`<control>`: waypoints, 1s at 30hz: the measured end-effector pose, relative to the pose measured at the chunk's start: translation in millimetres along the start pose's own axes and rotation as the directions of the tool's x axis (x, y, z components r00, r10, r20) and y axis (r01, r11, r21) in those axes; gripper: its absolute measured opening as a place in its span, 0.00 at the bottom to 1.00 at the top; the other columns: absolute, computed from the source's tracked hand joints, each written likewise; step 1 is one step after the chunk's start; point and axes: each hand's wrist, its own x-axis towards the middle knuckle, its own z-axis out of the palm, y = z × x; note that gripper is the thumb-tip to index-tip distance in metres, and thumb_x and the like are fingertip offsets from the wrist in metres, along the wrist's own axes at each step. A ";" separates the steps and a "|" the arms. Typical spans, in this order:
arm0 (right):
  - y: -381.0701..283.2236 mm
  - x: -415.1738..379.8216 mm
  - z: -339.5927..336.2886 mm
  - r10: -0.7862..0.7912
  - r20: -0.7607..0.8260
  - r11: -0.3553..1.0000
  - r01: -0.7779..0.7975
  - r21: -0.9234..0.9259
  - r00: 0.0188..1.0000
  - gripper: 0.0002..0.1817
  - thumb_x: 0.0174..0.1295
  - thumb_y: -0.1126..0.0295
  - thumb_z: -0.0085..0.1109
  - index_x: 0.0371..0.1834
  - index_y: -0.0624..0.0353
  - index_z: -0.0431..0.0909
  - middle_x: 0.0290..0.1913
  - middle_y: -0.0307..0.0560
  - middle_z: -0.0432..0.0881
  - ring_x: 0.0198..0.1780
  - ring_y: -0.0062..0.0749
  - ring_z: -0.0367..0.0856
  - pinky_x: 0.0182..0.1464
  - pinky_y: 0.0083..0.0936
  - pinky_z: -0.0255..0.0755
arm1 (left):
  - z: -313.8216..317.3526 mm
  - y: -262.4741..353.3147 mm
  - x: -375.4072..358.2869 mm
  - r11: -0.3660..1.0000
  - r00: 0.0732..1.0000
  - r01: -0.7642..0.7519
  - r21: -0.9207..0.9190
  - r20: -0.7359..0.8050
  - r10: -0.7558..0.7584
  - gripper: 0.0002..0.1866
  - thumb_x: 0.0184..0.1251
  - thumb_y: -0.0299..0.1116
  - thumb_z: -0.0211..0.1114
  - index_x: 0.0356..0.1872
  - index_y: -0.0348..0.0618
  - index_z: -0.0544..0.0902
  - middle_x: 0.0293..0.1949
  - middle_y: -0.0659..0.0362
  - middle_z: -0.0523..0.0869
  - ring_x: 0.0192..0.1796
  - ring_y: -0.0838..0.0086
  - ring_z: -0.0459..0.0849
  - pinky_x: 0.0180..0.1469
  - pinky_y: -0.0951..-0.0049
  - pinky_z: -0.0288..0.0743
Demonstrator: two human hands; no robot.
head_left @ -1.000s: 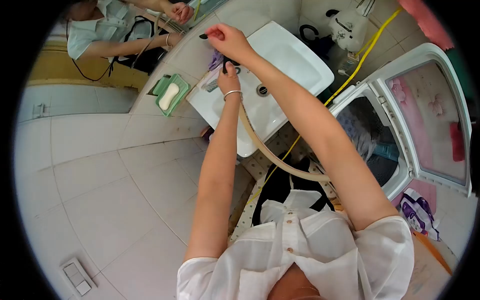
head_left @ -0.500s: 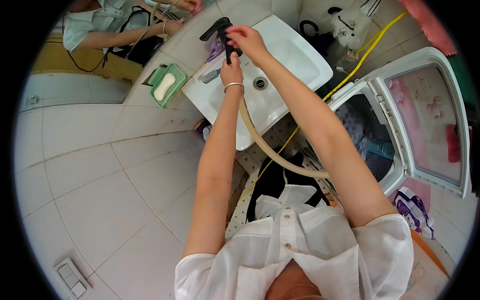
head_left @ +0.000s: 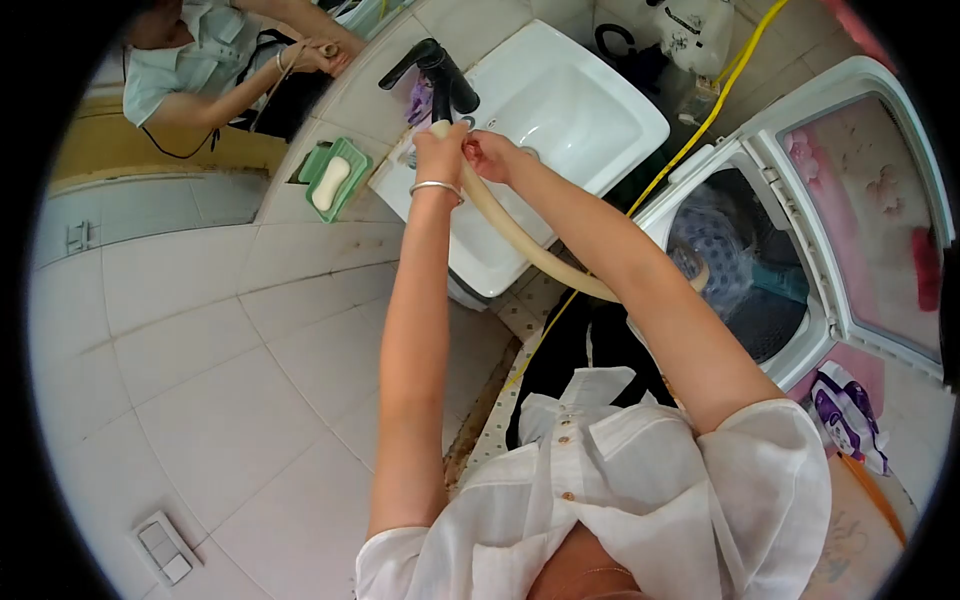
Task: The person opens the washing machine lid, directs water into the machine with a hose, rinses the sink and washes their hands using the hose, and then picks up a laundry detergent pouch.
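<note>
A beige hose (head_left: pixel 520 240) runs from the black faucet (head_left: pixel 445 78) across the sink's front corner to the open washing machine (head_left: pixel 705 150). My left hand (head_left: pixel 438 152) is wrapped around the hose just below the faucet, a bracelet on its wrist. Close against it, my right hand (head_left: pixel 488 156) is closed with curled fingers beside the hose; whether it grips anything is hidden. Inside the machine's drum, blue-and-white patterned laundry (head_left: pixel 710 245) shows, with the hose's far end over it, partly behind my right forearm.
The white sink (head_left: pixel 610 110) lies beyond my hands. A green soap dish (head_left: pixel 352 185) with white soap (head_left: pixel 331 184) is on the tiled wall at left, below a mirror. A yellow cable (head_left: pixel 690 140) passes between sink and machine. A purple-and-white packet (head_left: pixel 848 415) lies at right.
My right hand has come down from the faucet to beside my left hand. The left has shifted slightly left and down on the hose. Water now shows in the drum near the hose end.
</note>
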 end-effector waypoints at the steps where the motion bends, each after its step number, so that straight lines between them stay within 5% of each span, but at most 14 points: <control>1: 2.6 4.1 -1.1 0.001 0.001 1.000 -0.001 0.012 1.000 0.14 0.66 0.71 0.35 0.33 0.65 0.73 0.26 0.45 0.76 0.27 0.29 0.75 0.32 0.24 0.74 | -1.8 9.2 -3.9 0.998 0.999 0.032 -0.050 0.040 -0.030 0.09 0.60 0.30 0.59 0.25 0.38 0.71 0.19 0.60 0.72 0.16 0.77 0.71 0.16 0.75 0.67; 3: 7.9 10.0 -3.7 -0.045 0.206 0.997 0.031 0.069 0.978 0.14 0.66 0.71 0.34 0.33 0.65 0.73 0.26 0.45 0.76 0.27 0.30 0.76 0.33 0.25 0.74 | -3.3 22.6 -10.3 0.993 0.994 0.070 -0.090 0.084 -0.063 0.08 0.60 0.29 0.59 0.27 0.38 0.71 0.20 0.60 0.72 0.17 0.77 0.71 0.16 0.76 0.67; 6: 9.3 18.8 -1.0 -0.011 0.158 0.988 -0.014 0.155 0.987 0.15 0.66 0.71 0.33 0.32 0.66 0.72 0.27 0.46 0.77 0.29 0.33 0.77 0.36 0.27 0.76 | -1.7 40.2 -14.2 0.974 0.962 0.172 -0.150 0.239 -0.133 0.06 0.61 0.28 0.59 0.31 0.39 0.70 0.23 0.59 0.72 0.20 0.79 0.69 0.17 0.79 0.66; 8: 11.6 18.8 -0.3 0.008 0.157 0.984 -0.036 0.175 0.987 0.14 0.66 0.70 0.34 0.32 0.66 0.72 0.27 0.47 0.77 0.29 0.35 0.77 0.37 0.28 0.76 | -8.0 44.4 -5.0 0.971 0.962 0.195 -0.141 0.223 -0.161 0.06 0.61 0.28 0.59 0.31 0.39 0.70 0.23 0.59 0.72 0.20 0.79 0.69 0.18 0.79 0.66; 9: 9.0 16.8 3.6 0.016 0.035 0.993 -0.020 0.115 0.999 0.14 0.66 0.69 0.35 0.32 0.65 0.71 0.27 0.48 0.76 0.29 0.37 0.77 0.37 0.29 0.76 | -10.2 50.7 -1.7 0.969 0.962 0.205 -0.141 0.210 -0.173 0.06 0.61 0.28 0.59 0.30 0.39 0.70 0.23 0.60 0.72 0.20 0.79 0.69 0.18 0.79 0.66; 10: 4.6 15.2 7.2 0.014 -0.089 0.998 -0.009 0.055 0.996 0.14 0.66 0.68 0.36 0.32 0.65 0.71 0.28 0.48 0.76 0.29 0.38 0.77 0.38 0.31 0.77 | -13.4 57.1 0.6 0.985 0.975 0.150 -0.087 0.177 -0.133 0.06 0.61 0.29 0.59 0.31 0.39 0.71 0.24 0.60 0.73 0.20 0.81 0.69 0.18 0.81 0.64; 15: -5.0 7.1 17.5 0.003 -0.135 1.000 -0.001 0.020 0.991 0.14 0.65 0.67 0.37 0.32 0.65 0.70 0.31 0.51 0.75 0.32 0.41 0.77 0.38 0.33 0.77 | -29.3 92.4 15.9 0.977 0.949 0.163 0.136 0.248 -0.192 0.07 0.59 0.28 0.60 0.32 0.40 0.70 0.25 0.60 0.76 0.18 0.84 0.68 0.16 0.84 0.63; 20: -2.4 15.6 13.6 0.009 -0.102 0.999 -0.006 0.036 0.995 0.12 0.65 0.68 0.38 0.33 0.65 0.70 0.33 0.53 0.75 0.37 0.42 0.77 0.40 0.33 0.77 | -41.1 126.8 36.4 0.947 0.977 0.100 0.304 0.150 -0.151 0.08 0.59 0.29 0.61 0.34 0.37 0.72 0.25 0.61 0.76 0.18 0.84 0.68 0.17 0.86 0.63; 25: -0.8 7.8 27.9 0.034 -0.116 0.991 -0.018 0.131 0.993 0.12 0.65 0.69 0.39 0.34 0.66 0.71 0.37 0.54 0.77 0.40 0.41 0.77 0.44 0.32 0.76 | -38.6 131.8 56.9 0.736 0.987 0.120 0.667 0.002 -0.163 0.11 0.62 0.36 0.60 0.34 0.39 0.71 0.21 0.62 0.75 0.16 0.85 0.68 0.15 0.87 0.63; 30: -0.9 4.0 48.2 0.014 -0.061 0.975 0.000 0.223 0.998 0.12 0.65 0.69 0.39 0.34 0.66 0.71 0.35 0.54 0.76 0.39 0.40 0.76 0.41 0.31 0.75 | -48.9 128.0 70.9 0.655 0.968 0.194 0.730 -0.033 -0.250 0.15 0.61 0.36 0.61 0.46 0.42 0.74 0.22 0.62 0.76 0.16 0.84 0.69 0.15 0.85 0.64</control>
